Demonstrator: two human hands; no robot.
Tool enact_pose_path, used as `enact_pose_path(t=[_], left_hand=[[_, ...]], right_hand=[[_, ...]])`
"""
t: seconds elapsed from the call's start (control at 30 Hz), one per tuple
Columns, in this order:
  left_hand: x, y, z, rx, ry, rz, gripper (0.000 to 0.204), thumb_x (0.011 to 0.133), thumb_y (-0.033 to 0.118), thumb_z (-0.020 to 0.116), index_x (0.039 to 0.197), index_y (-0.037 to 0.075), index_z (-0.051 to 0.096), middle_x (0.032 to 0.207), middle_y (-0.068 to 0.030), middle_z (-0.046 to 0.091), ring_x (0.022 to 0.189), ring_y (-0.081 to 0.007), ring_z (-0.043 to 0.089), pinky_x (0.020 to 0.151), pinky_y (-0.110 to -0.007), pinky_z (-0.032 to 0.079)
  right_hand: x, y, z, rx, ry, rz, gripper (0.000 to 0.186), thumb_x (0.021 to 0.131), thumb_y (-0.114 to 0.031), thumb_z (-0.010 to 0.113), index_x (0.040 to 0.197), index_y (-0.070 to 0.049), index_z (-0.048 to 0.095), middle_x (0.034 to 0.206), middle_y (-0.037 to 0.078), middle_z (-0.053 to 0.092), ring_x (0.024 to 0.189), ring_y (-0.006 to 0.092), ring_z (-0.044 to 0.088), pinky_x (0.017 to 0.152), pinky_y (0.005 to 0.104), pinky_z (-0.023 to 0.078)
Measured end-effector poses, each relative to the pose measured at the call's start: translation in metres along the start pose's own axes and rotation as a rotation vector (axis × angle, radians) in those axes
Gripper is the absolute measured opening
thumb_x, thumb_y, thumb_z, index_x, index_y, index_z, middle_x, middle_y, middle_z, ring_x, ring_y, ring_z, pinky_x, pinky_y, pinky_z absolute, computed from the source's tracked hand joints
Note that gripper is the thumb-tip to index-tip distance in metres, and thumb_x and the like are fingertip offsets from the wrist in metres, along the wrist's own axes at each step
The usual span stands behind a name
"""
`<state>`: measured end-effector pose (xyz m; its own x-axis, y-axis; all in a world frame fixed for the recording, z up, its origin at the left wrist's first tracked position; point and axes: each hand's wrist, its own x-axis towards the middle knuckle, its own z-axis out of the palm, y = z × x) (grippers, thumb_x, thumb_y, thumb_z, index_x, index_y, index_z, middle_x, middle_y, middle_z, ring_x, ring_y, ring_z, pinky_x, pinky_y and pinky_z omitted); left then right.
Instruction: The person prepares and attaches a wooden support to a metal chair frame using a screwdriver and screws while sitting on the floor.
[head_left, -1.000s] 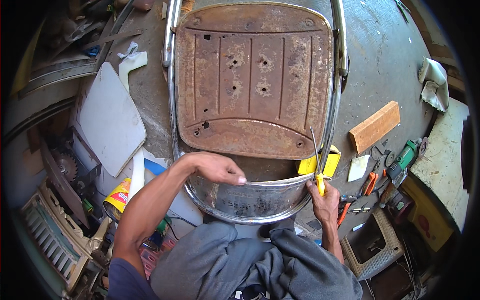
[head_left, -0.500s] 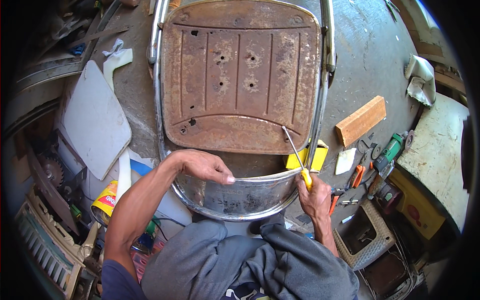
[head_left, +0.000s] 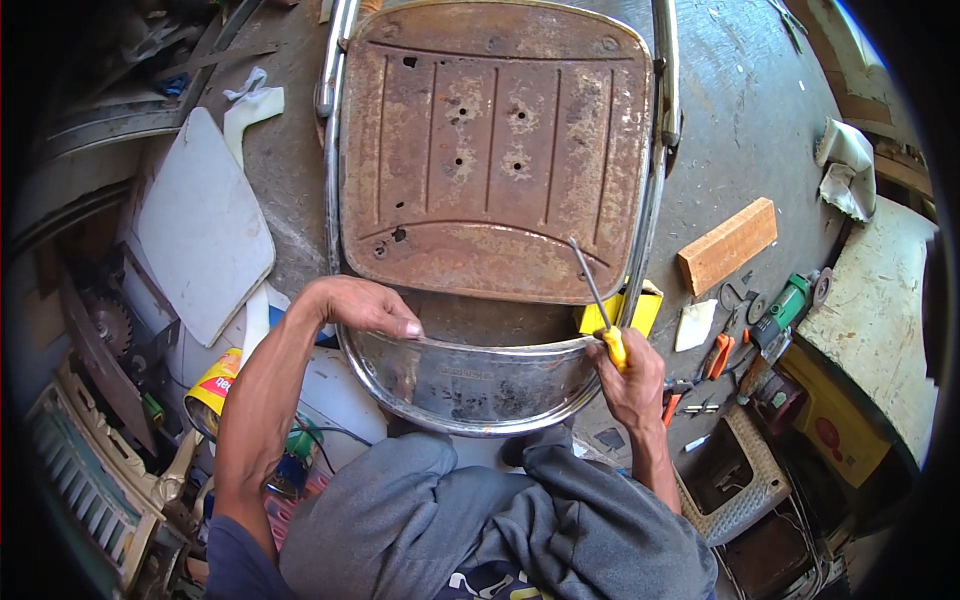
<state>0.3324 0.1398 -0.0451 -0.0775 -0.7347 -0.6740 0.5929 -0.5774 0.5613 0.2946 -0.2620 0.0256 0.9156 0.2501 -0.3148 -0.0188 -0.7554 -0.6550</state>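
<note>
In front of me lies a folding chair with a chrome tube frame (head_left: 645,225) and a rusty brown metal seat pan (head_left: 490,150), pierced by several holes. Nearest my legs is its curved metal backrest (head_left: 470,380), worn and dark-stained. My left hand (head_left: 362,305) is closed over the backrest's upper edge near the left end, thumb on top, other fingers partly hidden. A screwdriver with a yellow handle (head_left: 613,350) is gripped in my right hand (head_left: 632,385), beside the backrest's right end. Its shaft points up and away over the seat pan's near right corner.
A yellow box (head_left: 640,312) stands by the frame's right side. Further right are a wooden block (head_left: 728,245), a green angle grinder (head_left: 785,308) and orange-handled pliers (head_left: 717,355). On the left lie a white board (head_left: 205,230) and a yellow-red can (head_left: 208,395).
My left hand has slid left along the backrest's upper edge. My right hand still holds the screwdriver at nearly the same place. The whole view has shifted slightly.
</note>
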Motion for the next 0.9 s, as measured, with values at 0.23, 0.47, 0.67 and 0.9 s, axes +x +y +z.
enact_pose_path(t=[0.23,0.47,0.67,0.9], left_hand=[[-0.002,-0.009,0.000,-0.012,0.076,0.001,0.042,0.100,0.039,0.061,0.104,-0.002,0.071,0.091,-0.0023,0.068,0.089,-0.0112,0.057,0.086,-0.030,0.045],[-0.003,-0.008,0.004,-0.048,0.135,0.057,0.038,0.098,0.035,0.064,0.089,-0.002,0.068,0.075,0.0027,0.058,0.076,-0.0095,0.049,0.075,-0.030,0.042],[-0.001,-0.008,0.012,-0.068,0.234,0.092,0.039,0.098,0.035,0.065,0.084,-0.001,0.066,0.072,0.0035,0.053,0.075,-0.0098,0.046,0.072,-0.030,0.040],[-0.003,-0.004,0.013,-0.058,0.253,0.070,0.039,0.099,0.034,0.065,0.083,-0.001,0.066,0.071,0.0041,0.051,0.072,-0.0095,0.044,0.069,-0.030,0.039]], right_hand=[[0.046,-0.005,-0.010,0.090,-0.538,0.344,0.036,0.088,-0.034,0.075,0.102,-0.001,0.070,0.073,0.016,0.067,0.070,0.0295,0.067,0.069,0.0421,0.050],[0.050,-0.005,-0.003,0.064,-0.492,0.317,0.037,0.087,-0.035,0.076,0.102,-0.002,0.068,0.075,0.016,0.067,0.071,0.0299,0.067,0.068,0.0439,0.049],[0.043,-0.011,0.001,0.062,-0.396,0.326,0.036,0.087,-0.034,0.076,0.102,-0.003,0.068,0.077,0.016,0.068,0.073,0.0332,0.068,0.069,0.0439,0.050],[0.044,-0.015,0.002,0.017,-0.383,0.345,0.033,0.086,-0.034,0.077,0.099,-0.005,0.069,0.078,0.015,0.070,0.074,0.0319,0.069,0.071,0.0432,0.051]])
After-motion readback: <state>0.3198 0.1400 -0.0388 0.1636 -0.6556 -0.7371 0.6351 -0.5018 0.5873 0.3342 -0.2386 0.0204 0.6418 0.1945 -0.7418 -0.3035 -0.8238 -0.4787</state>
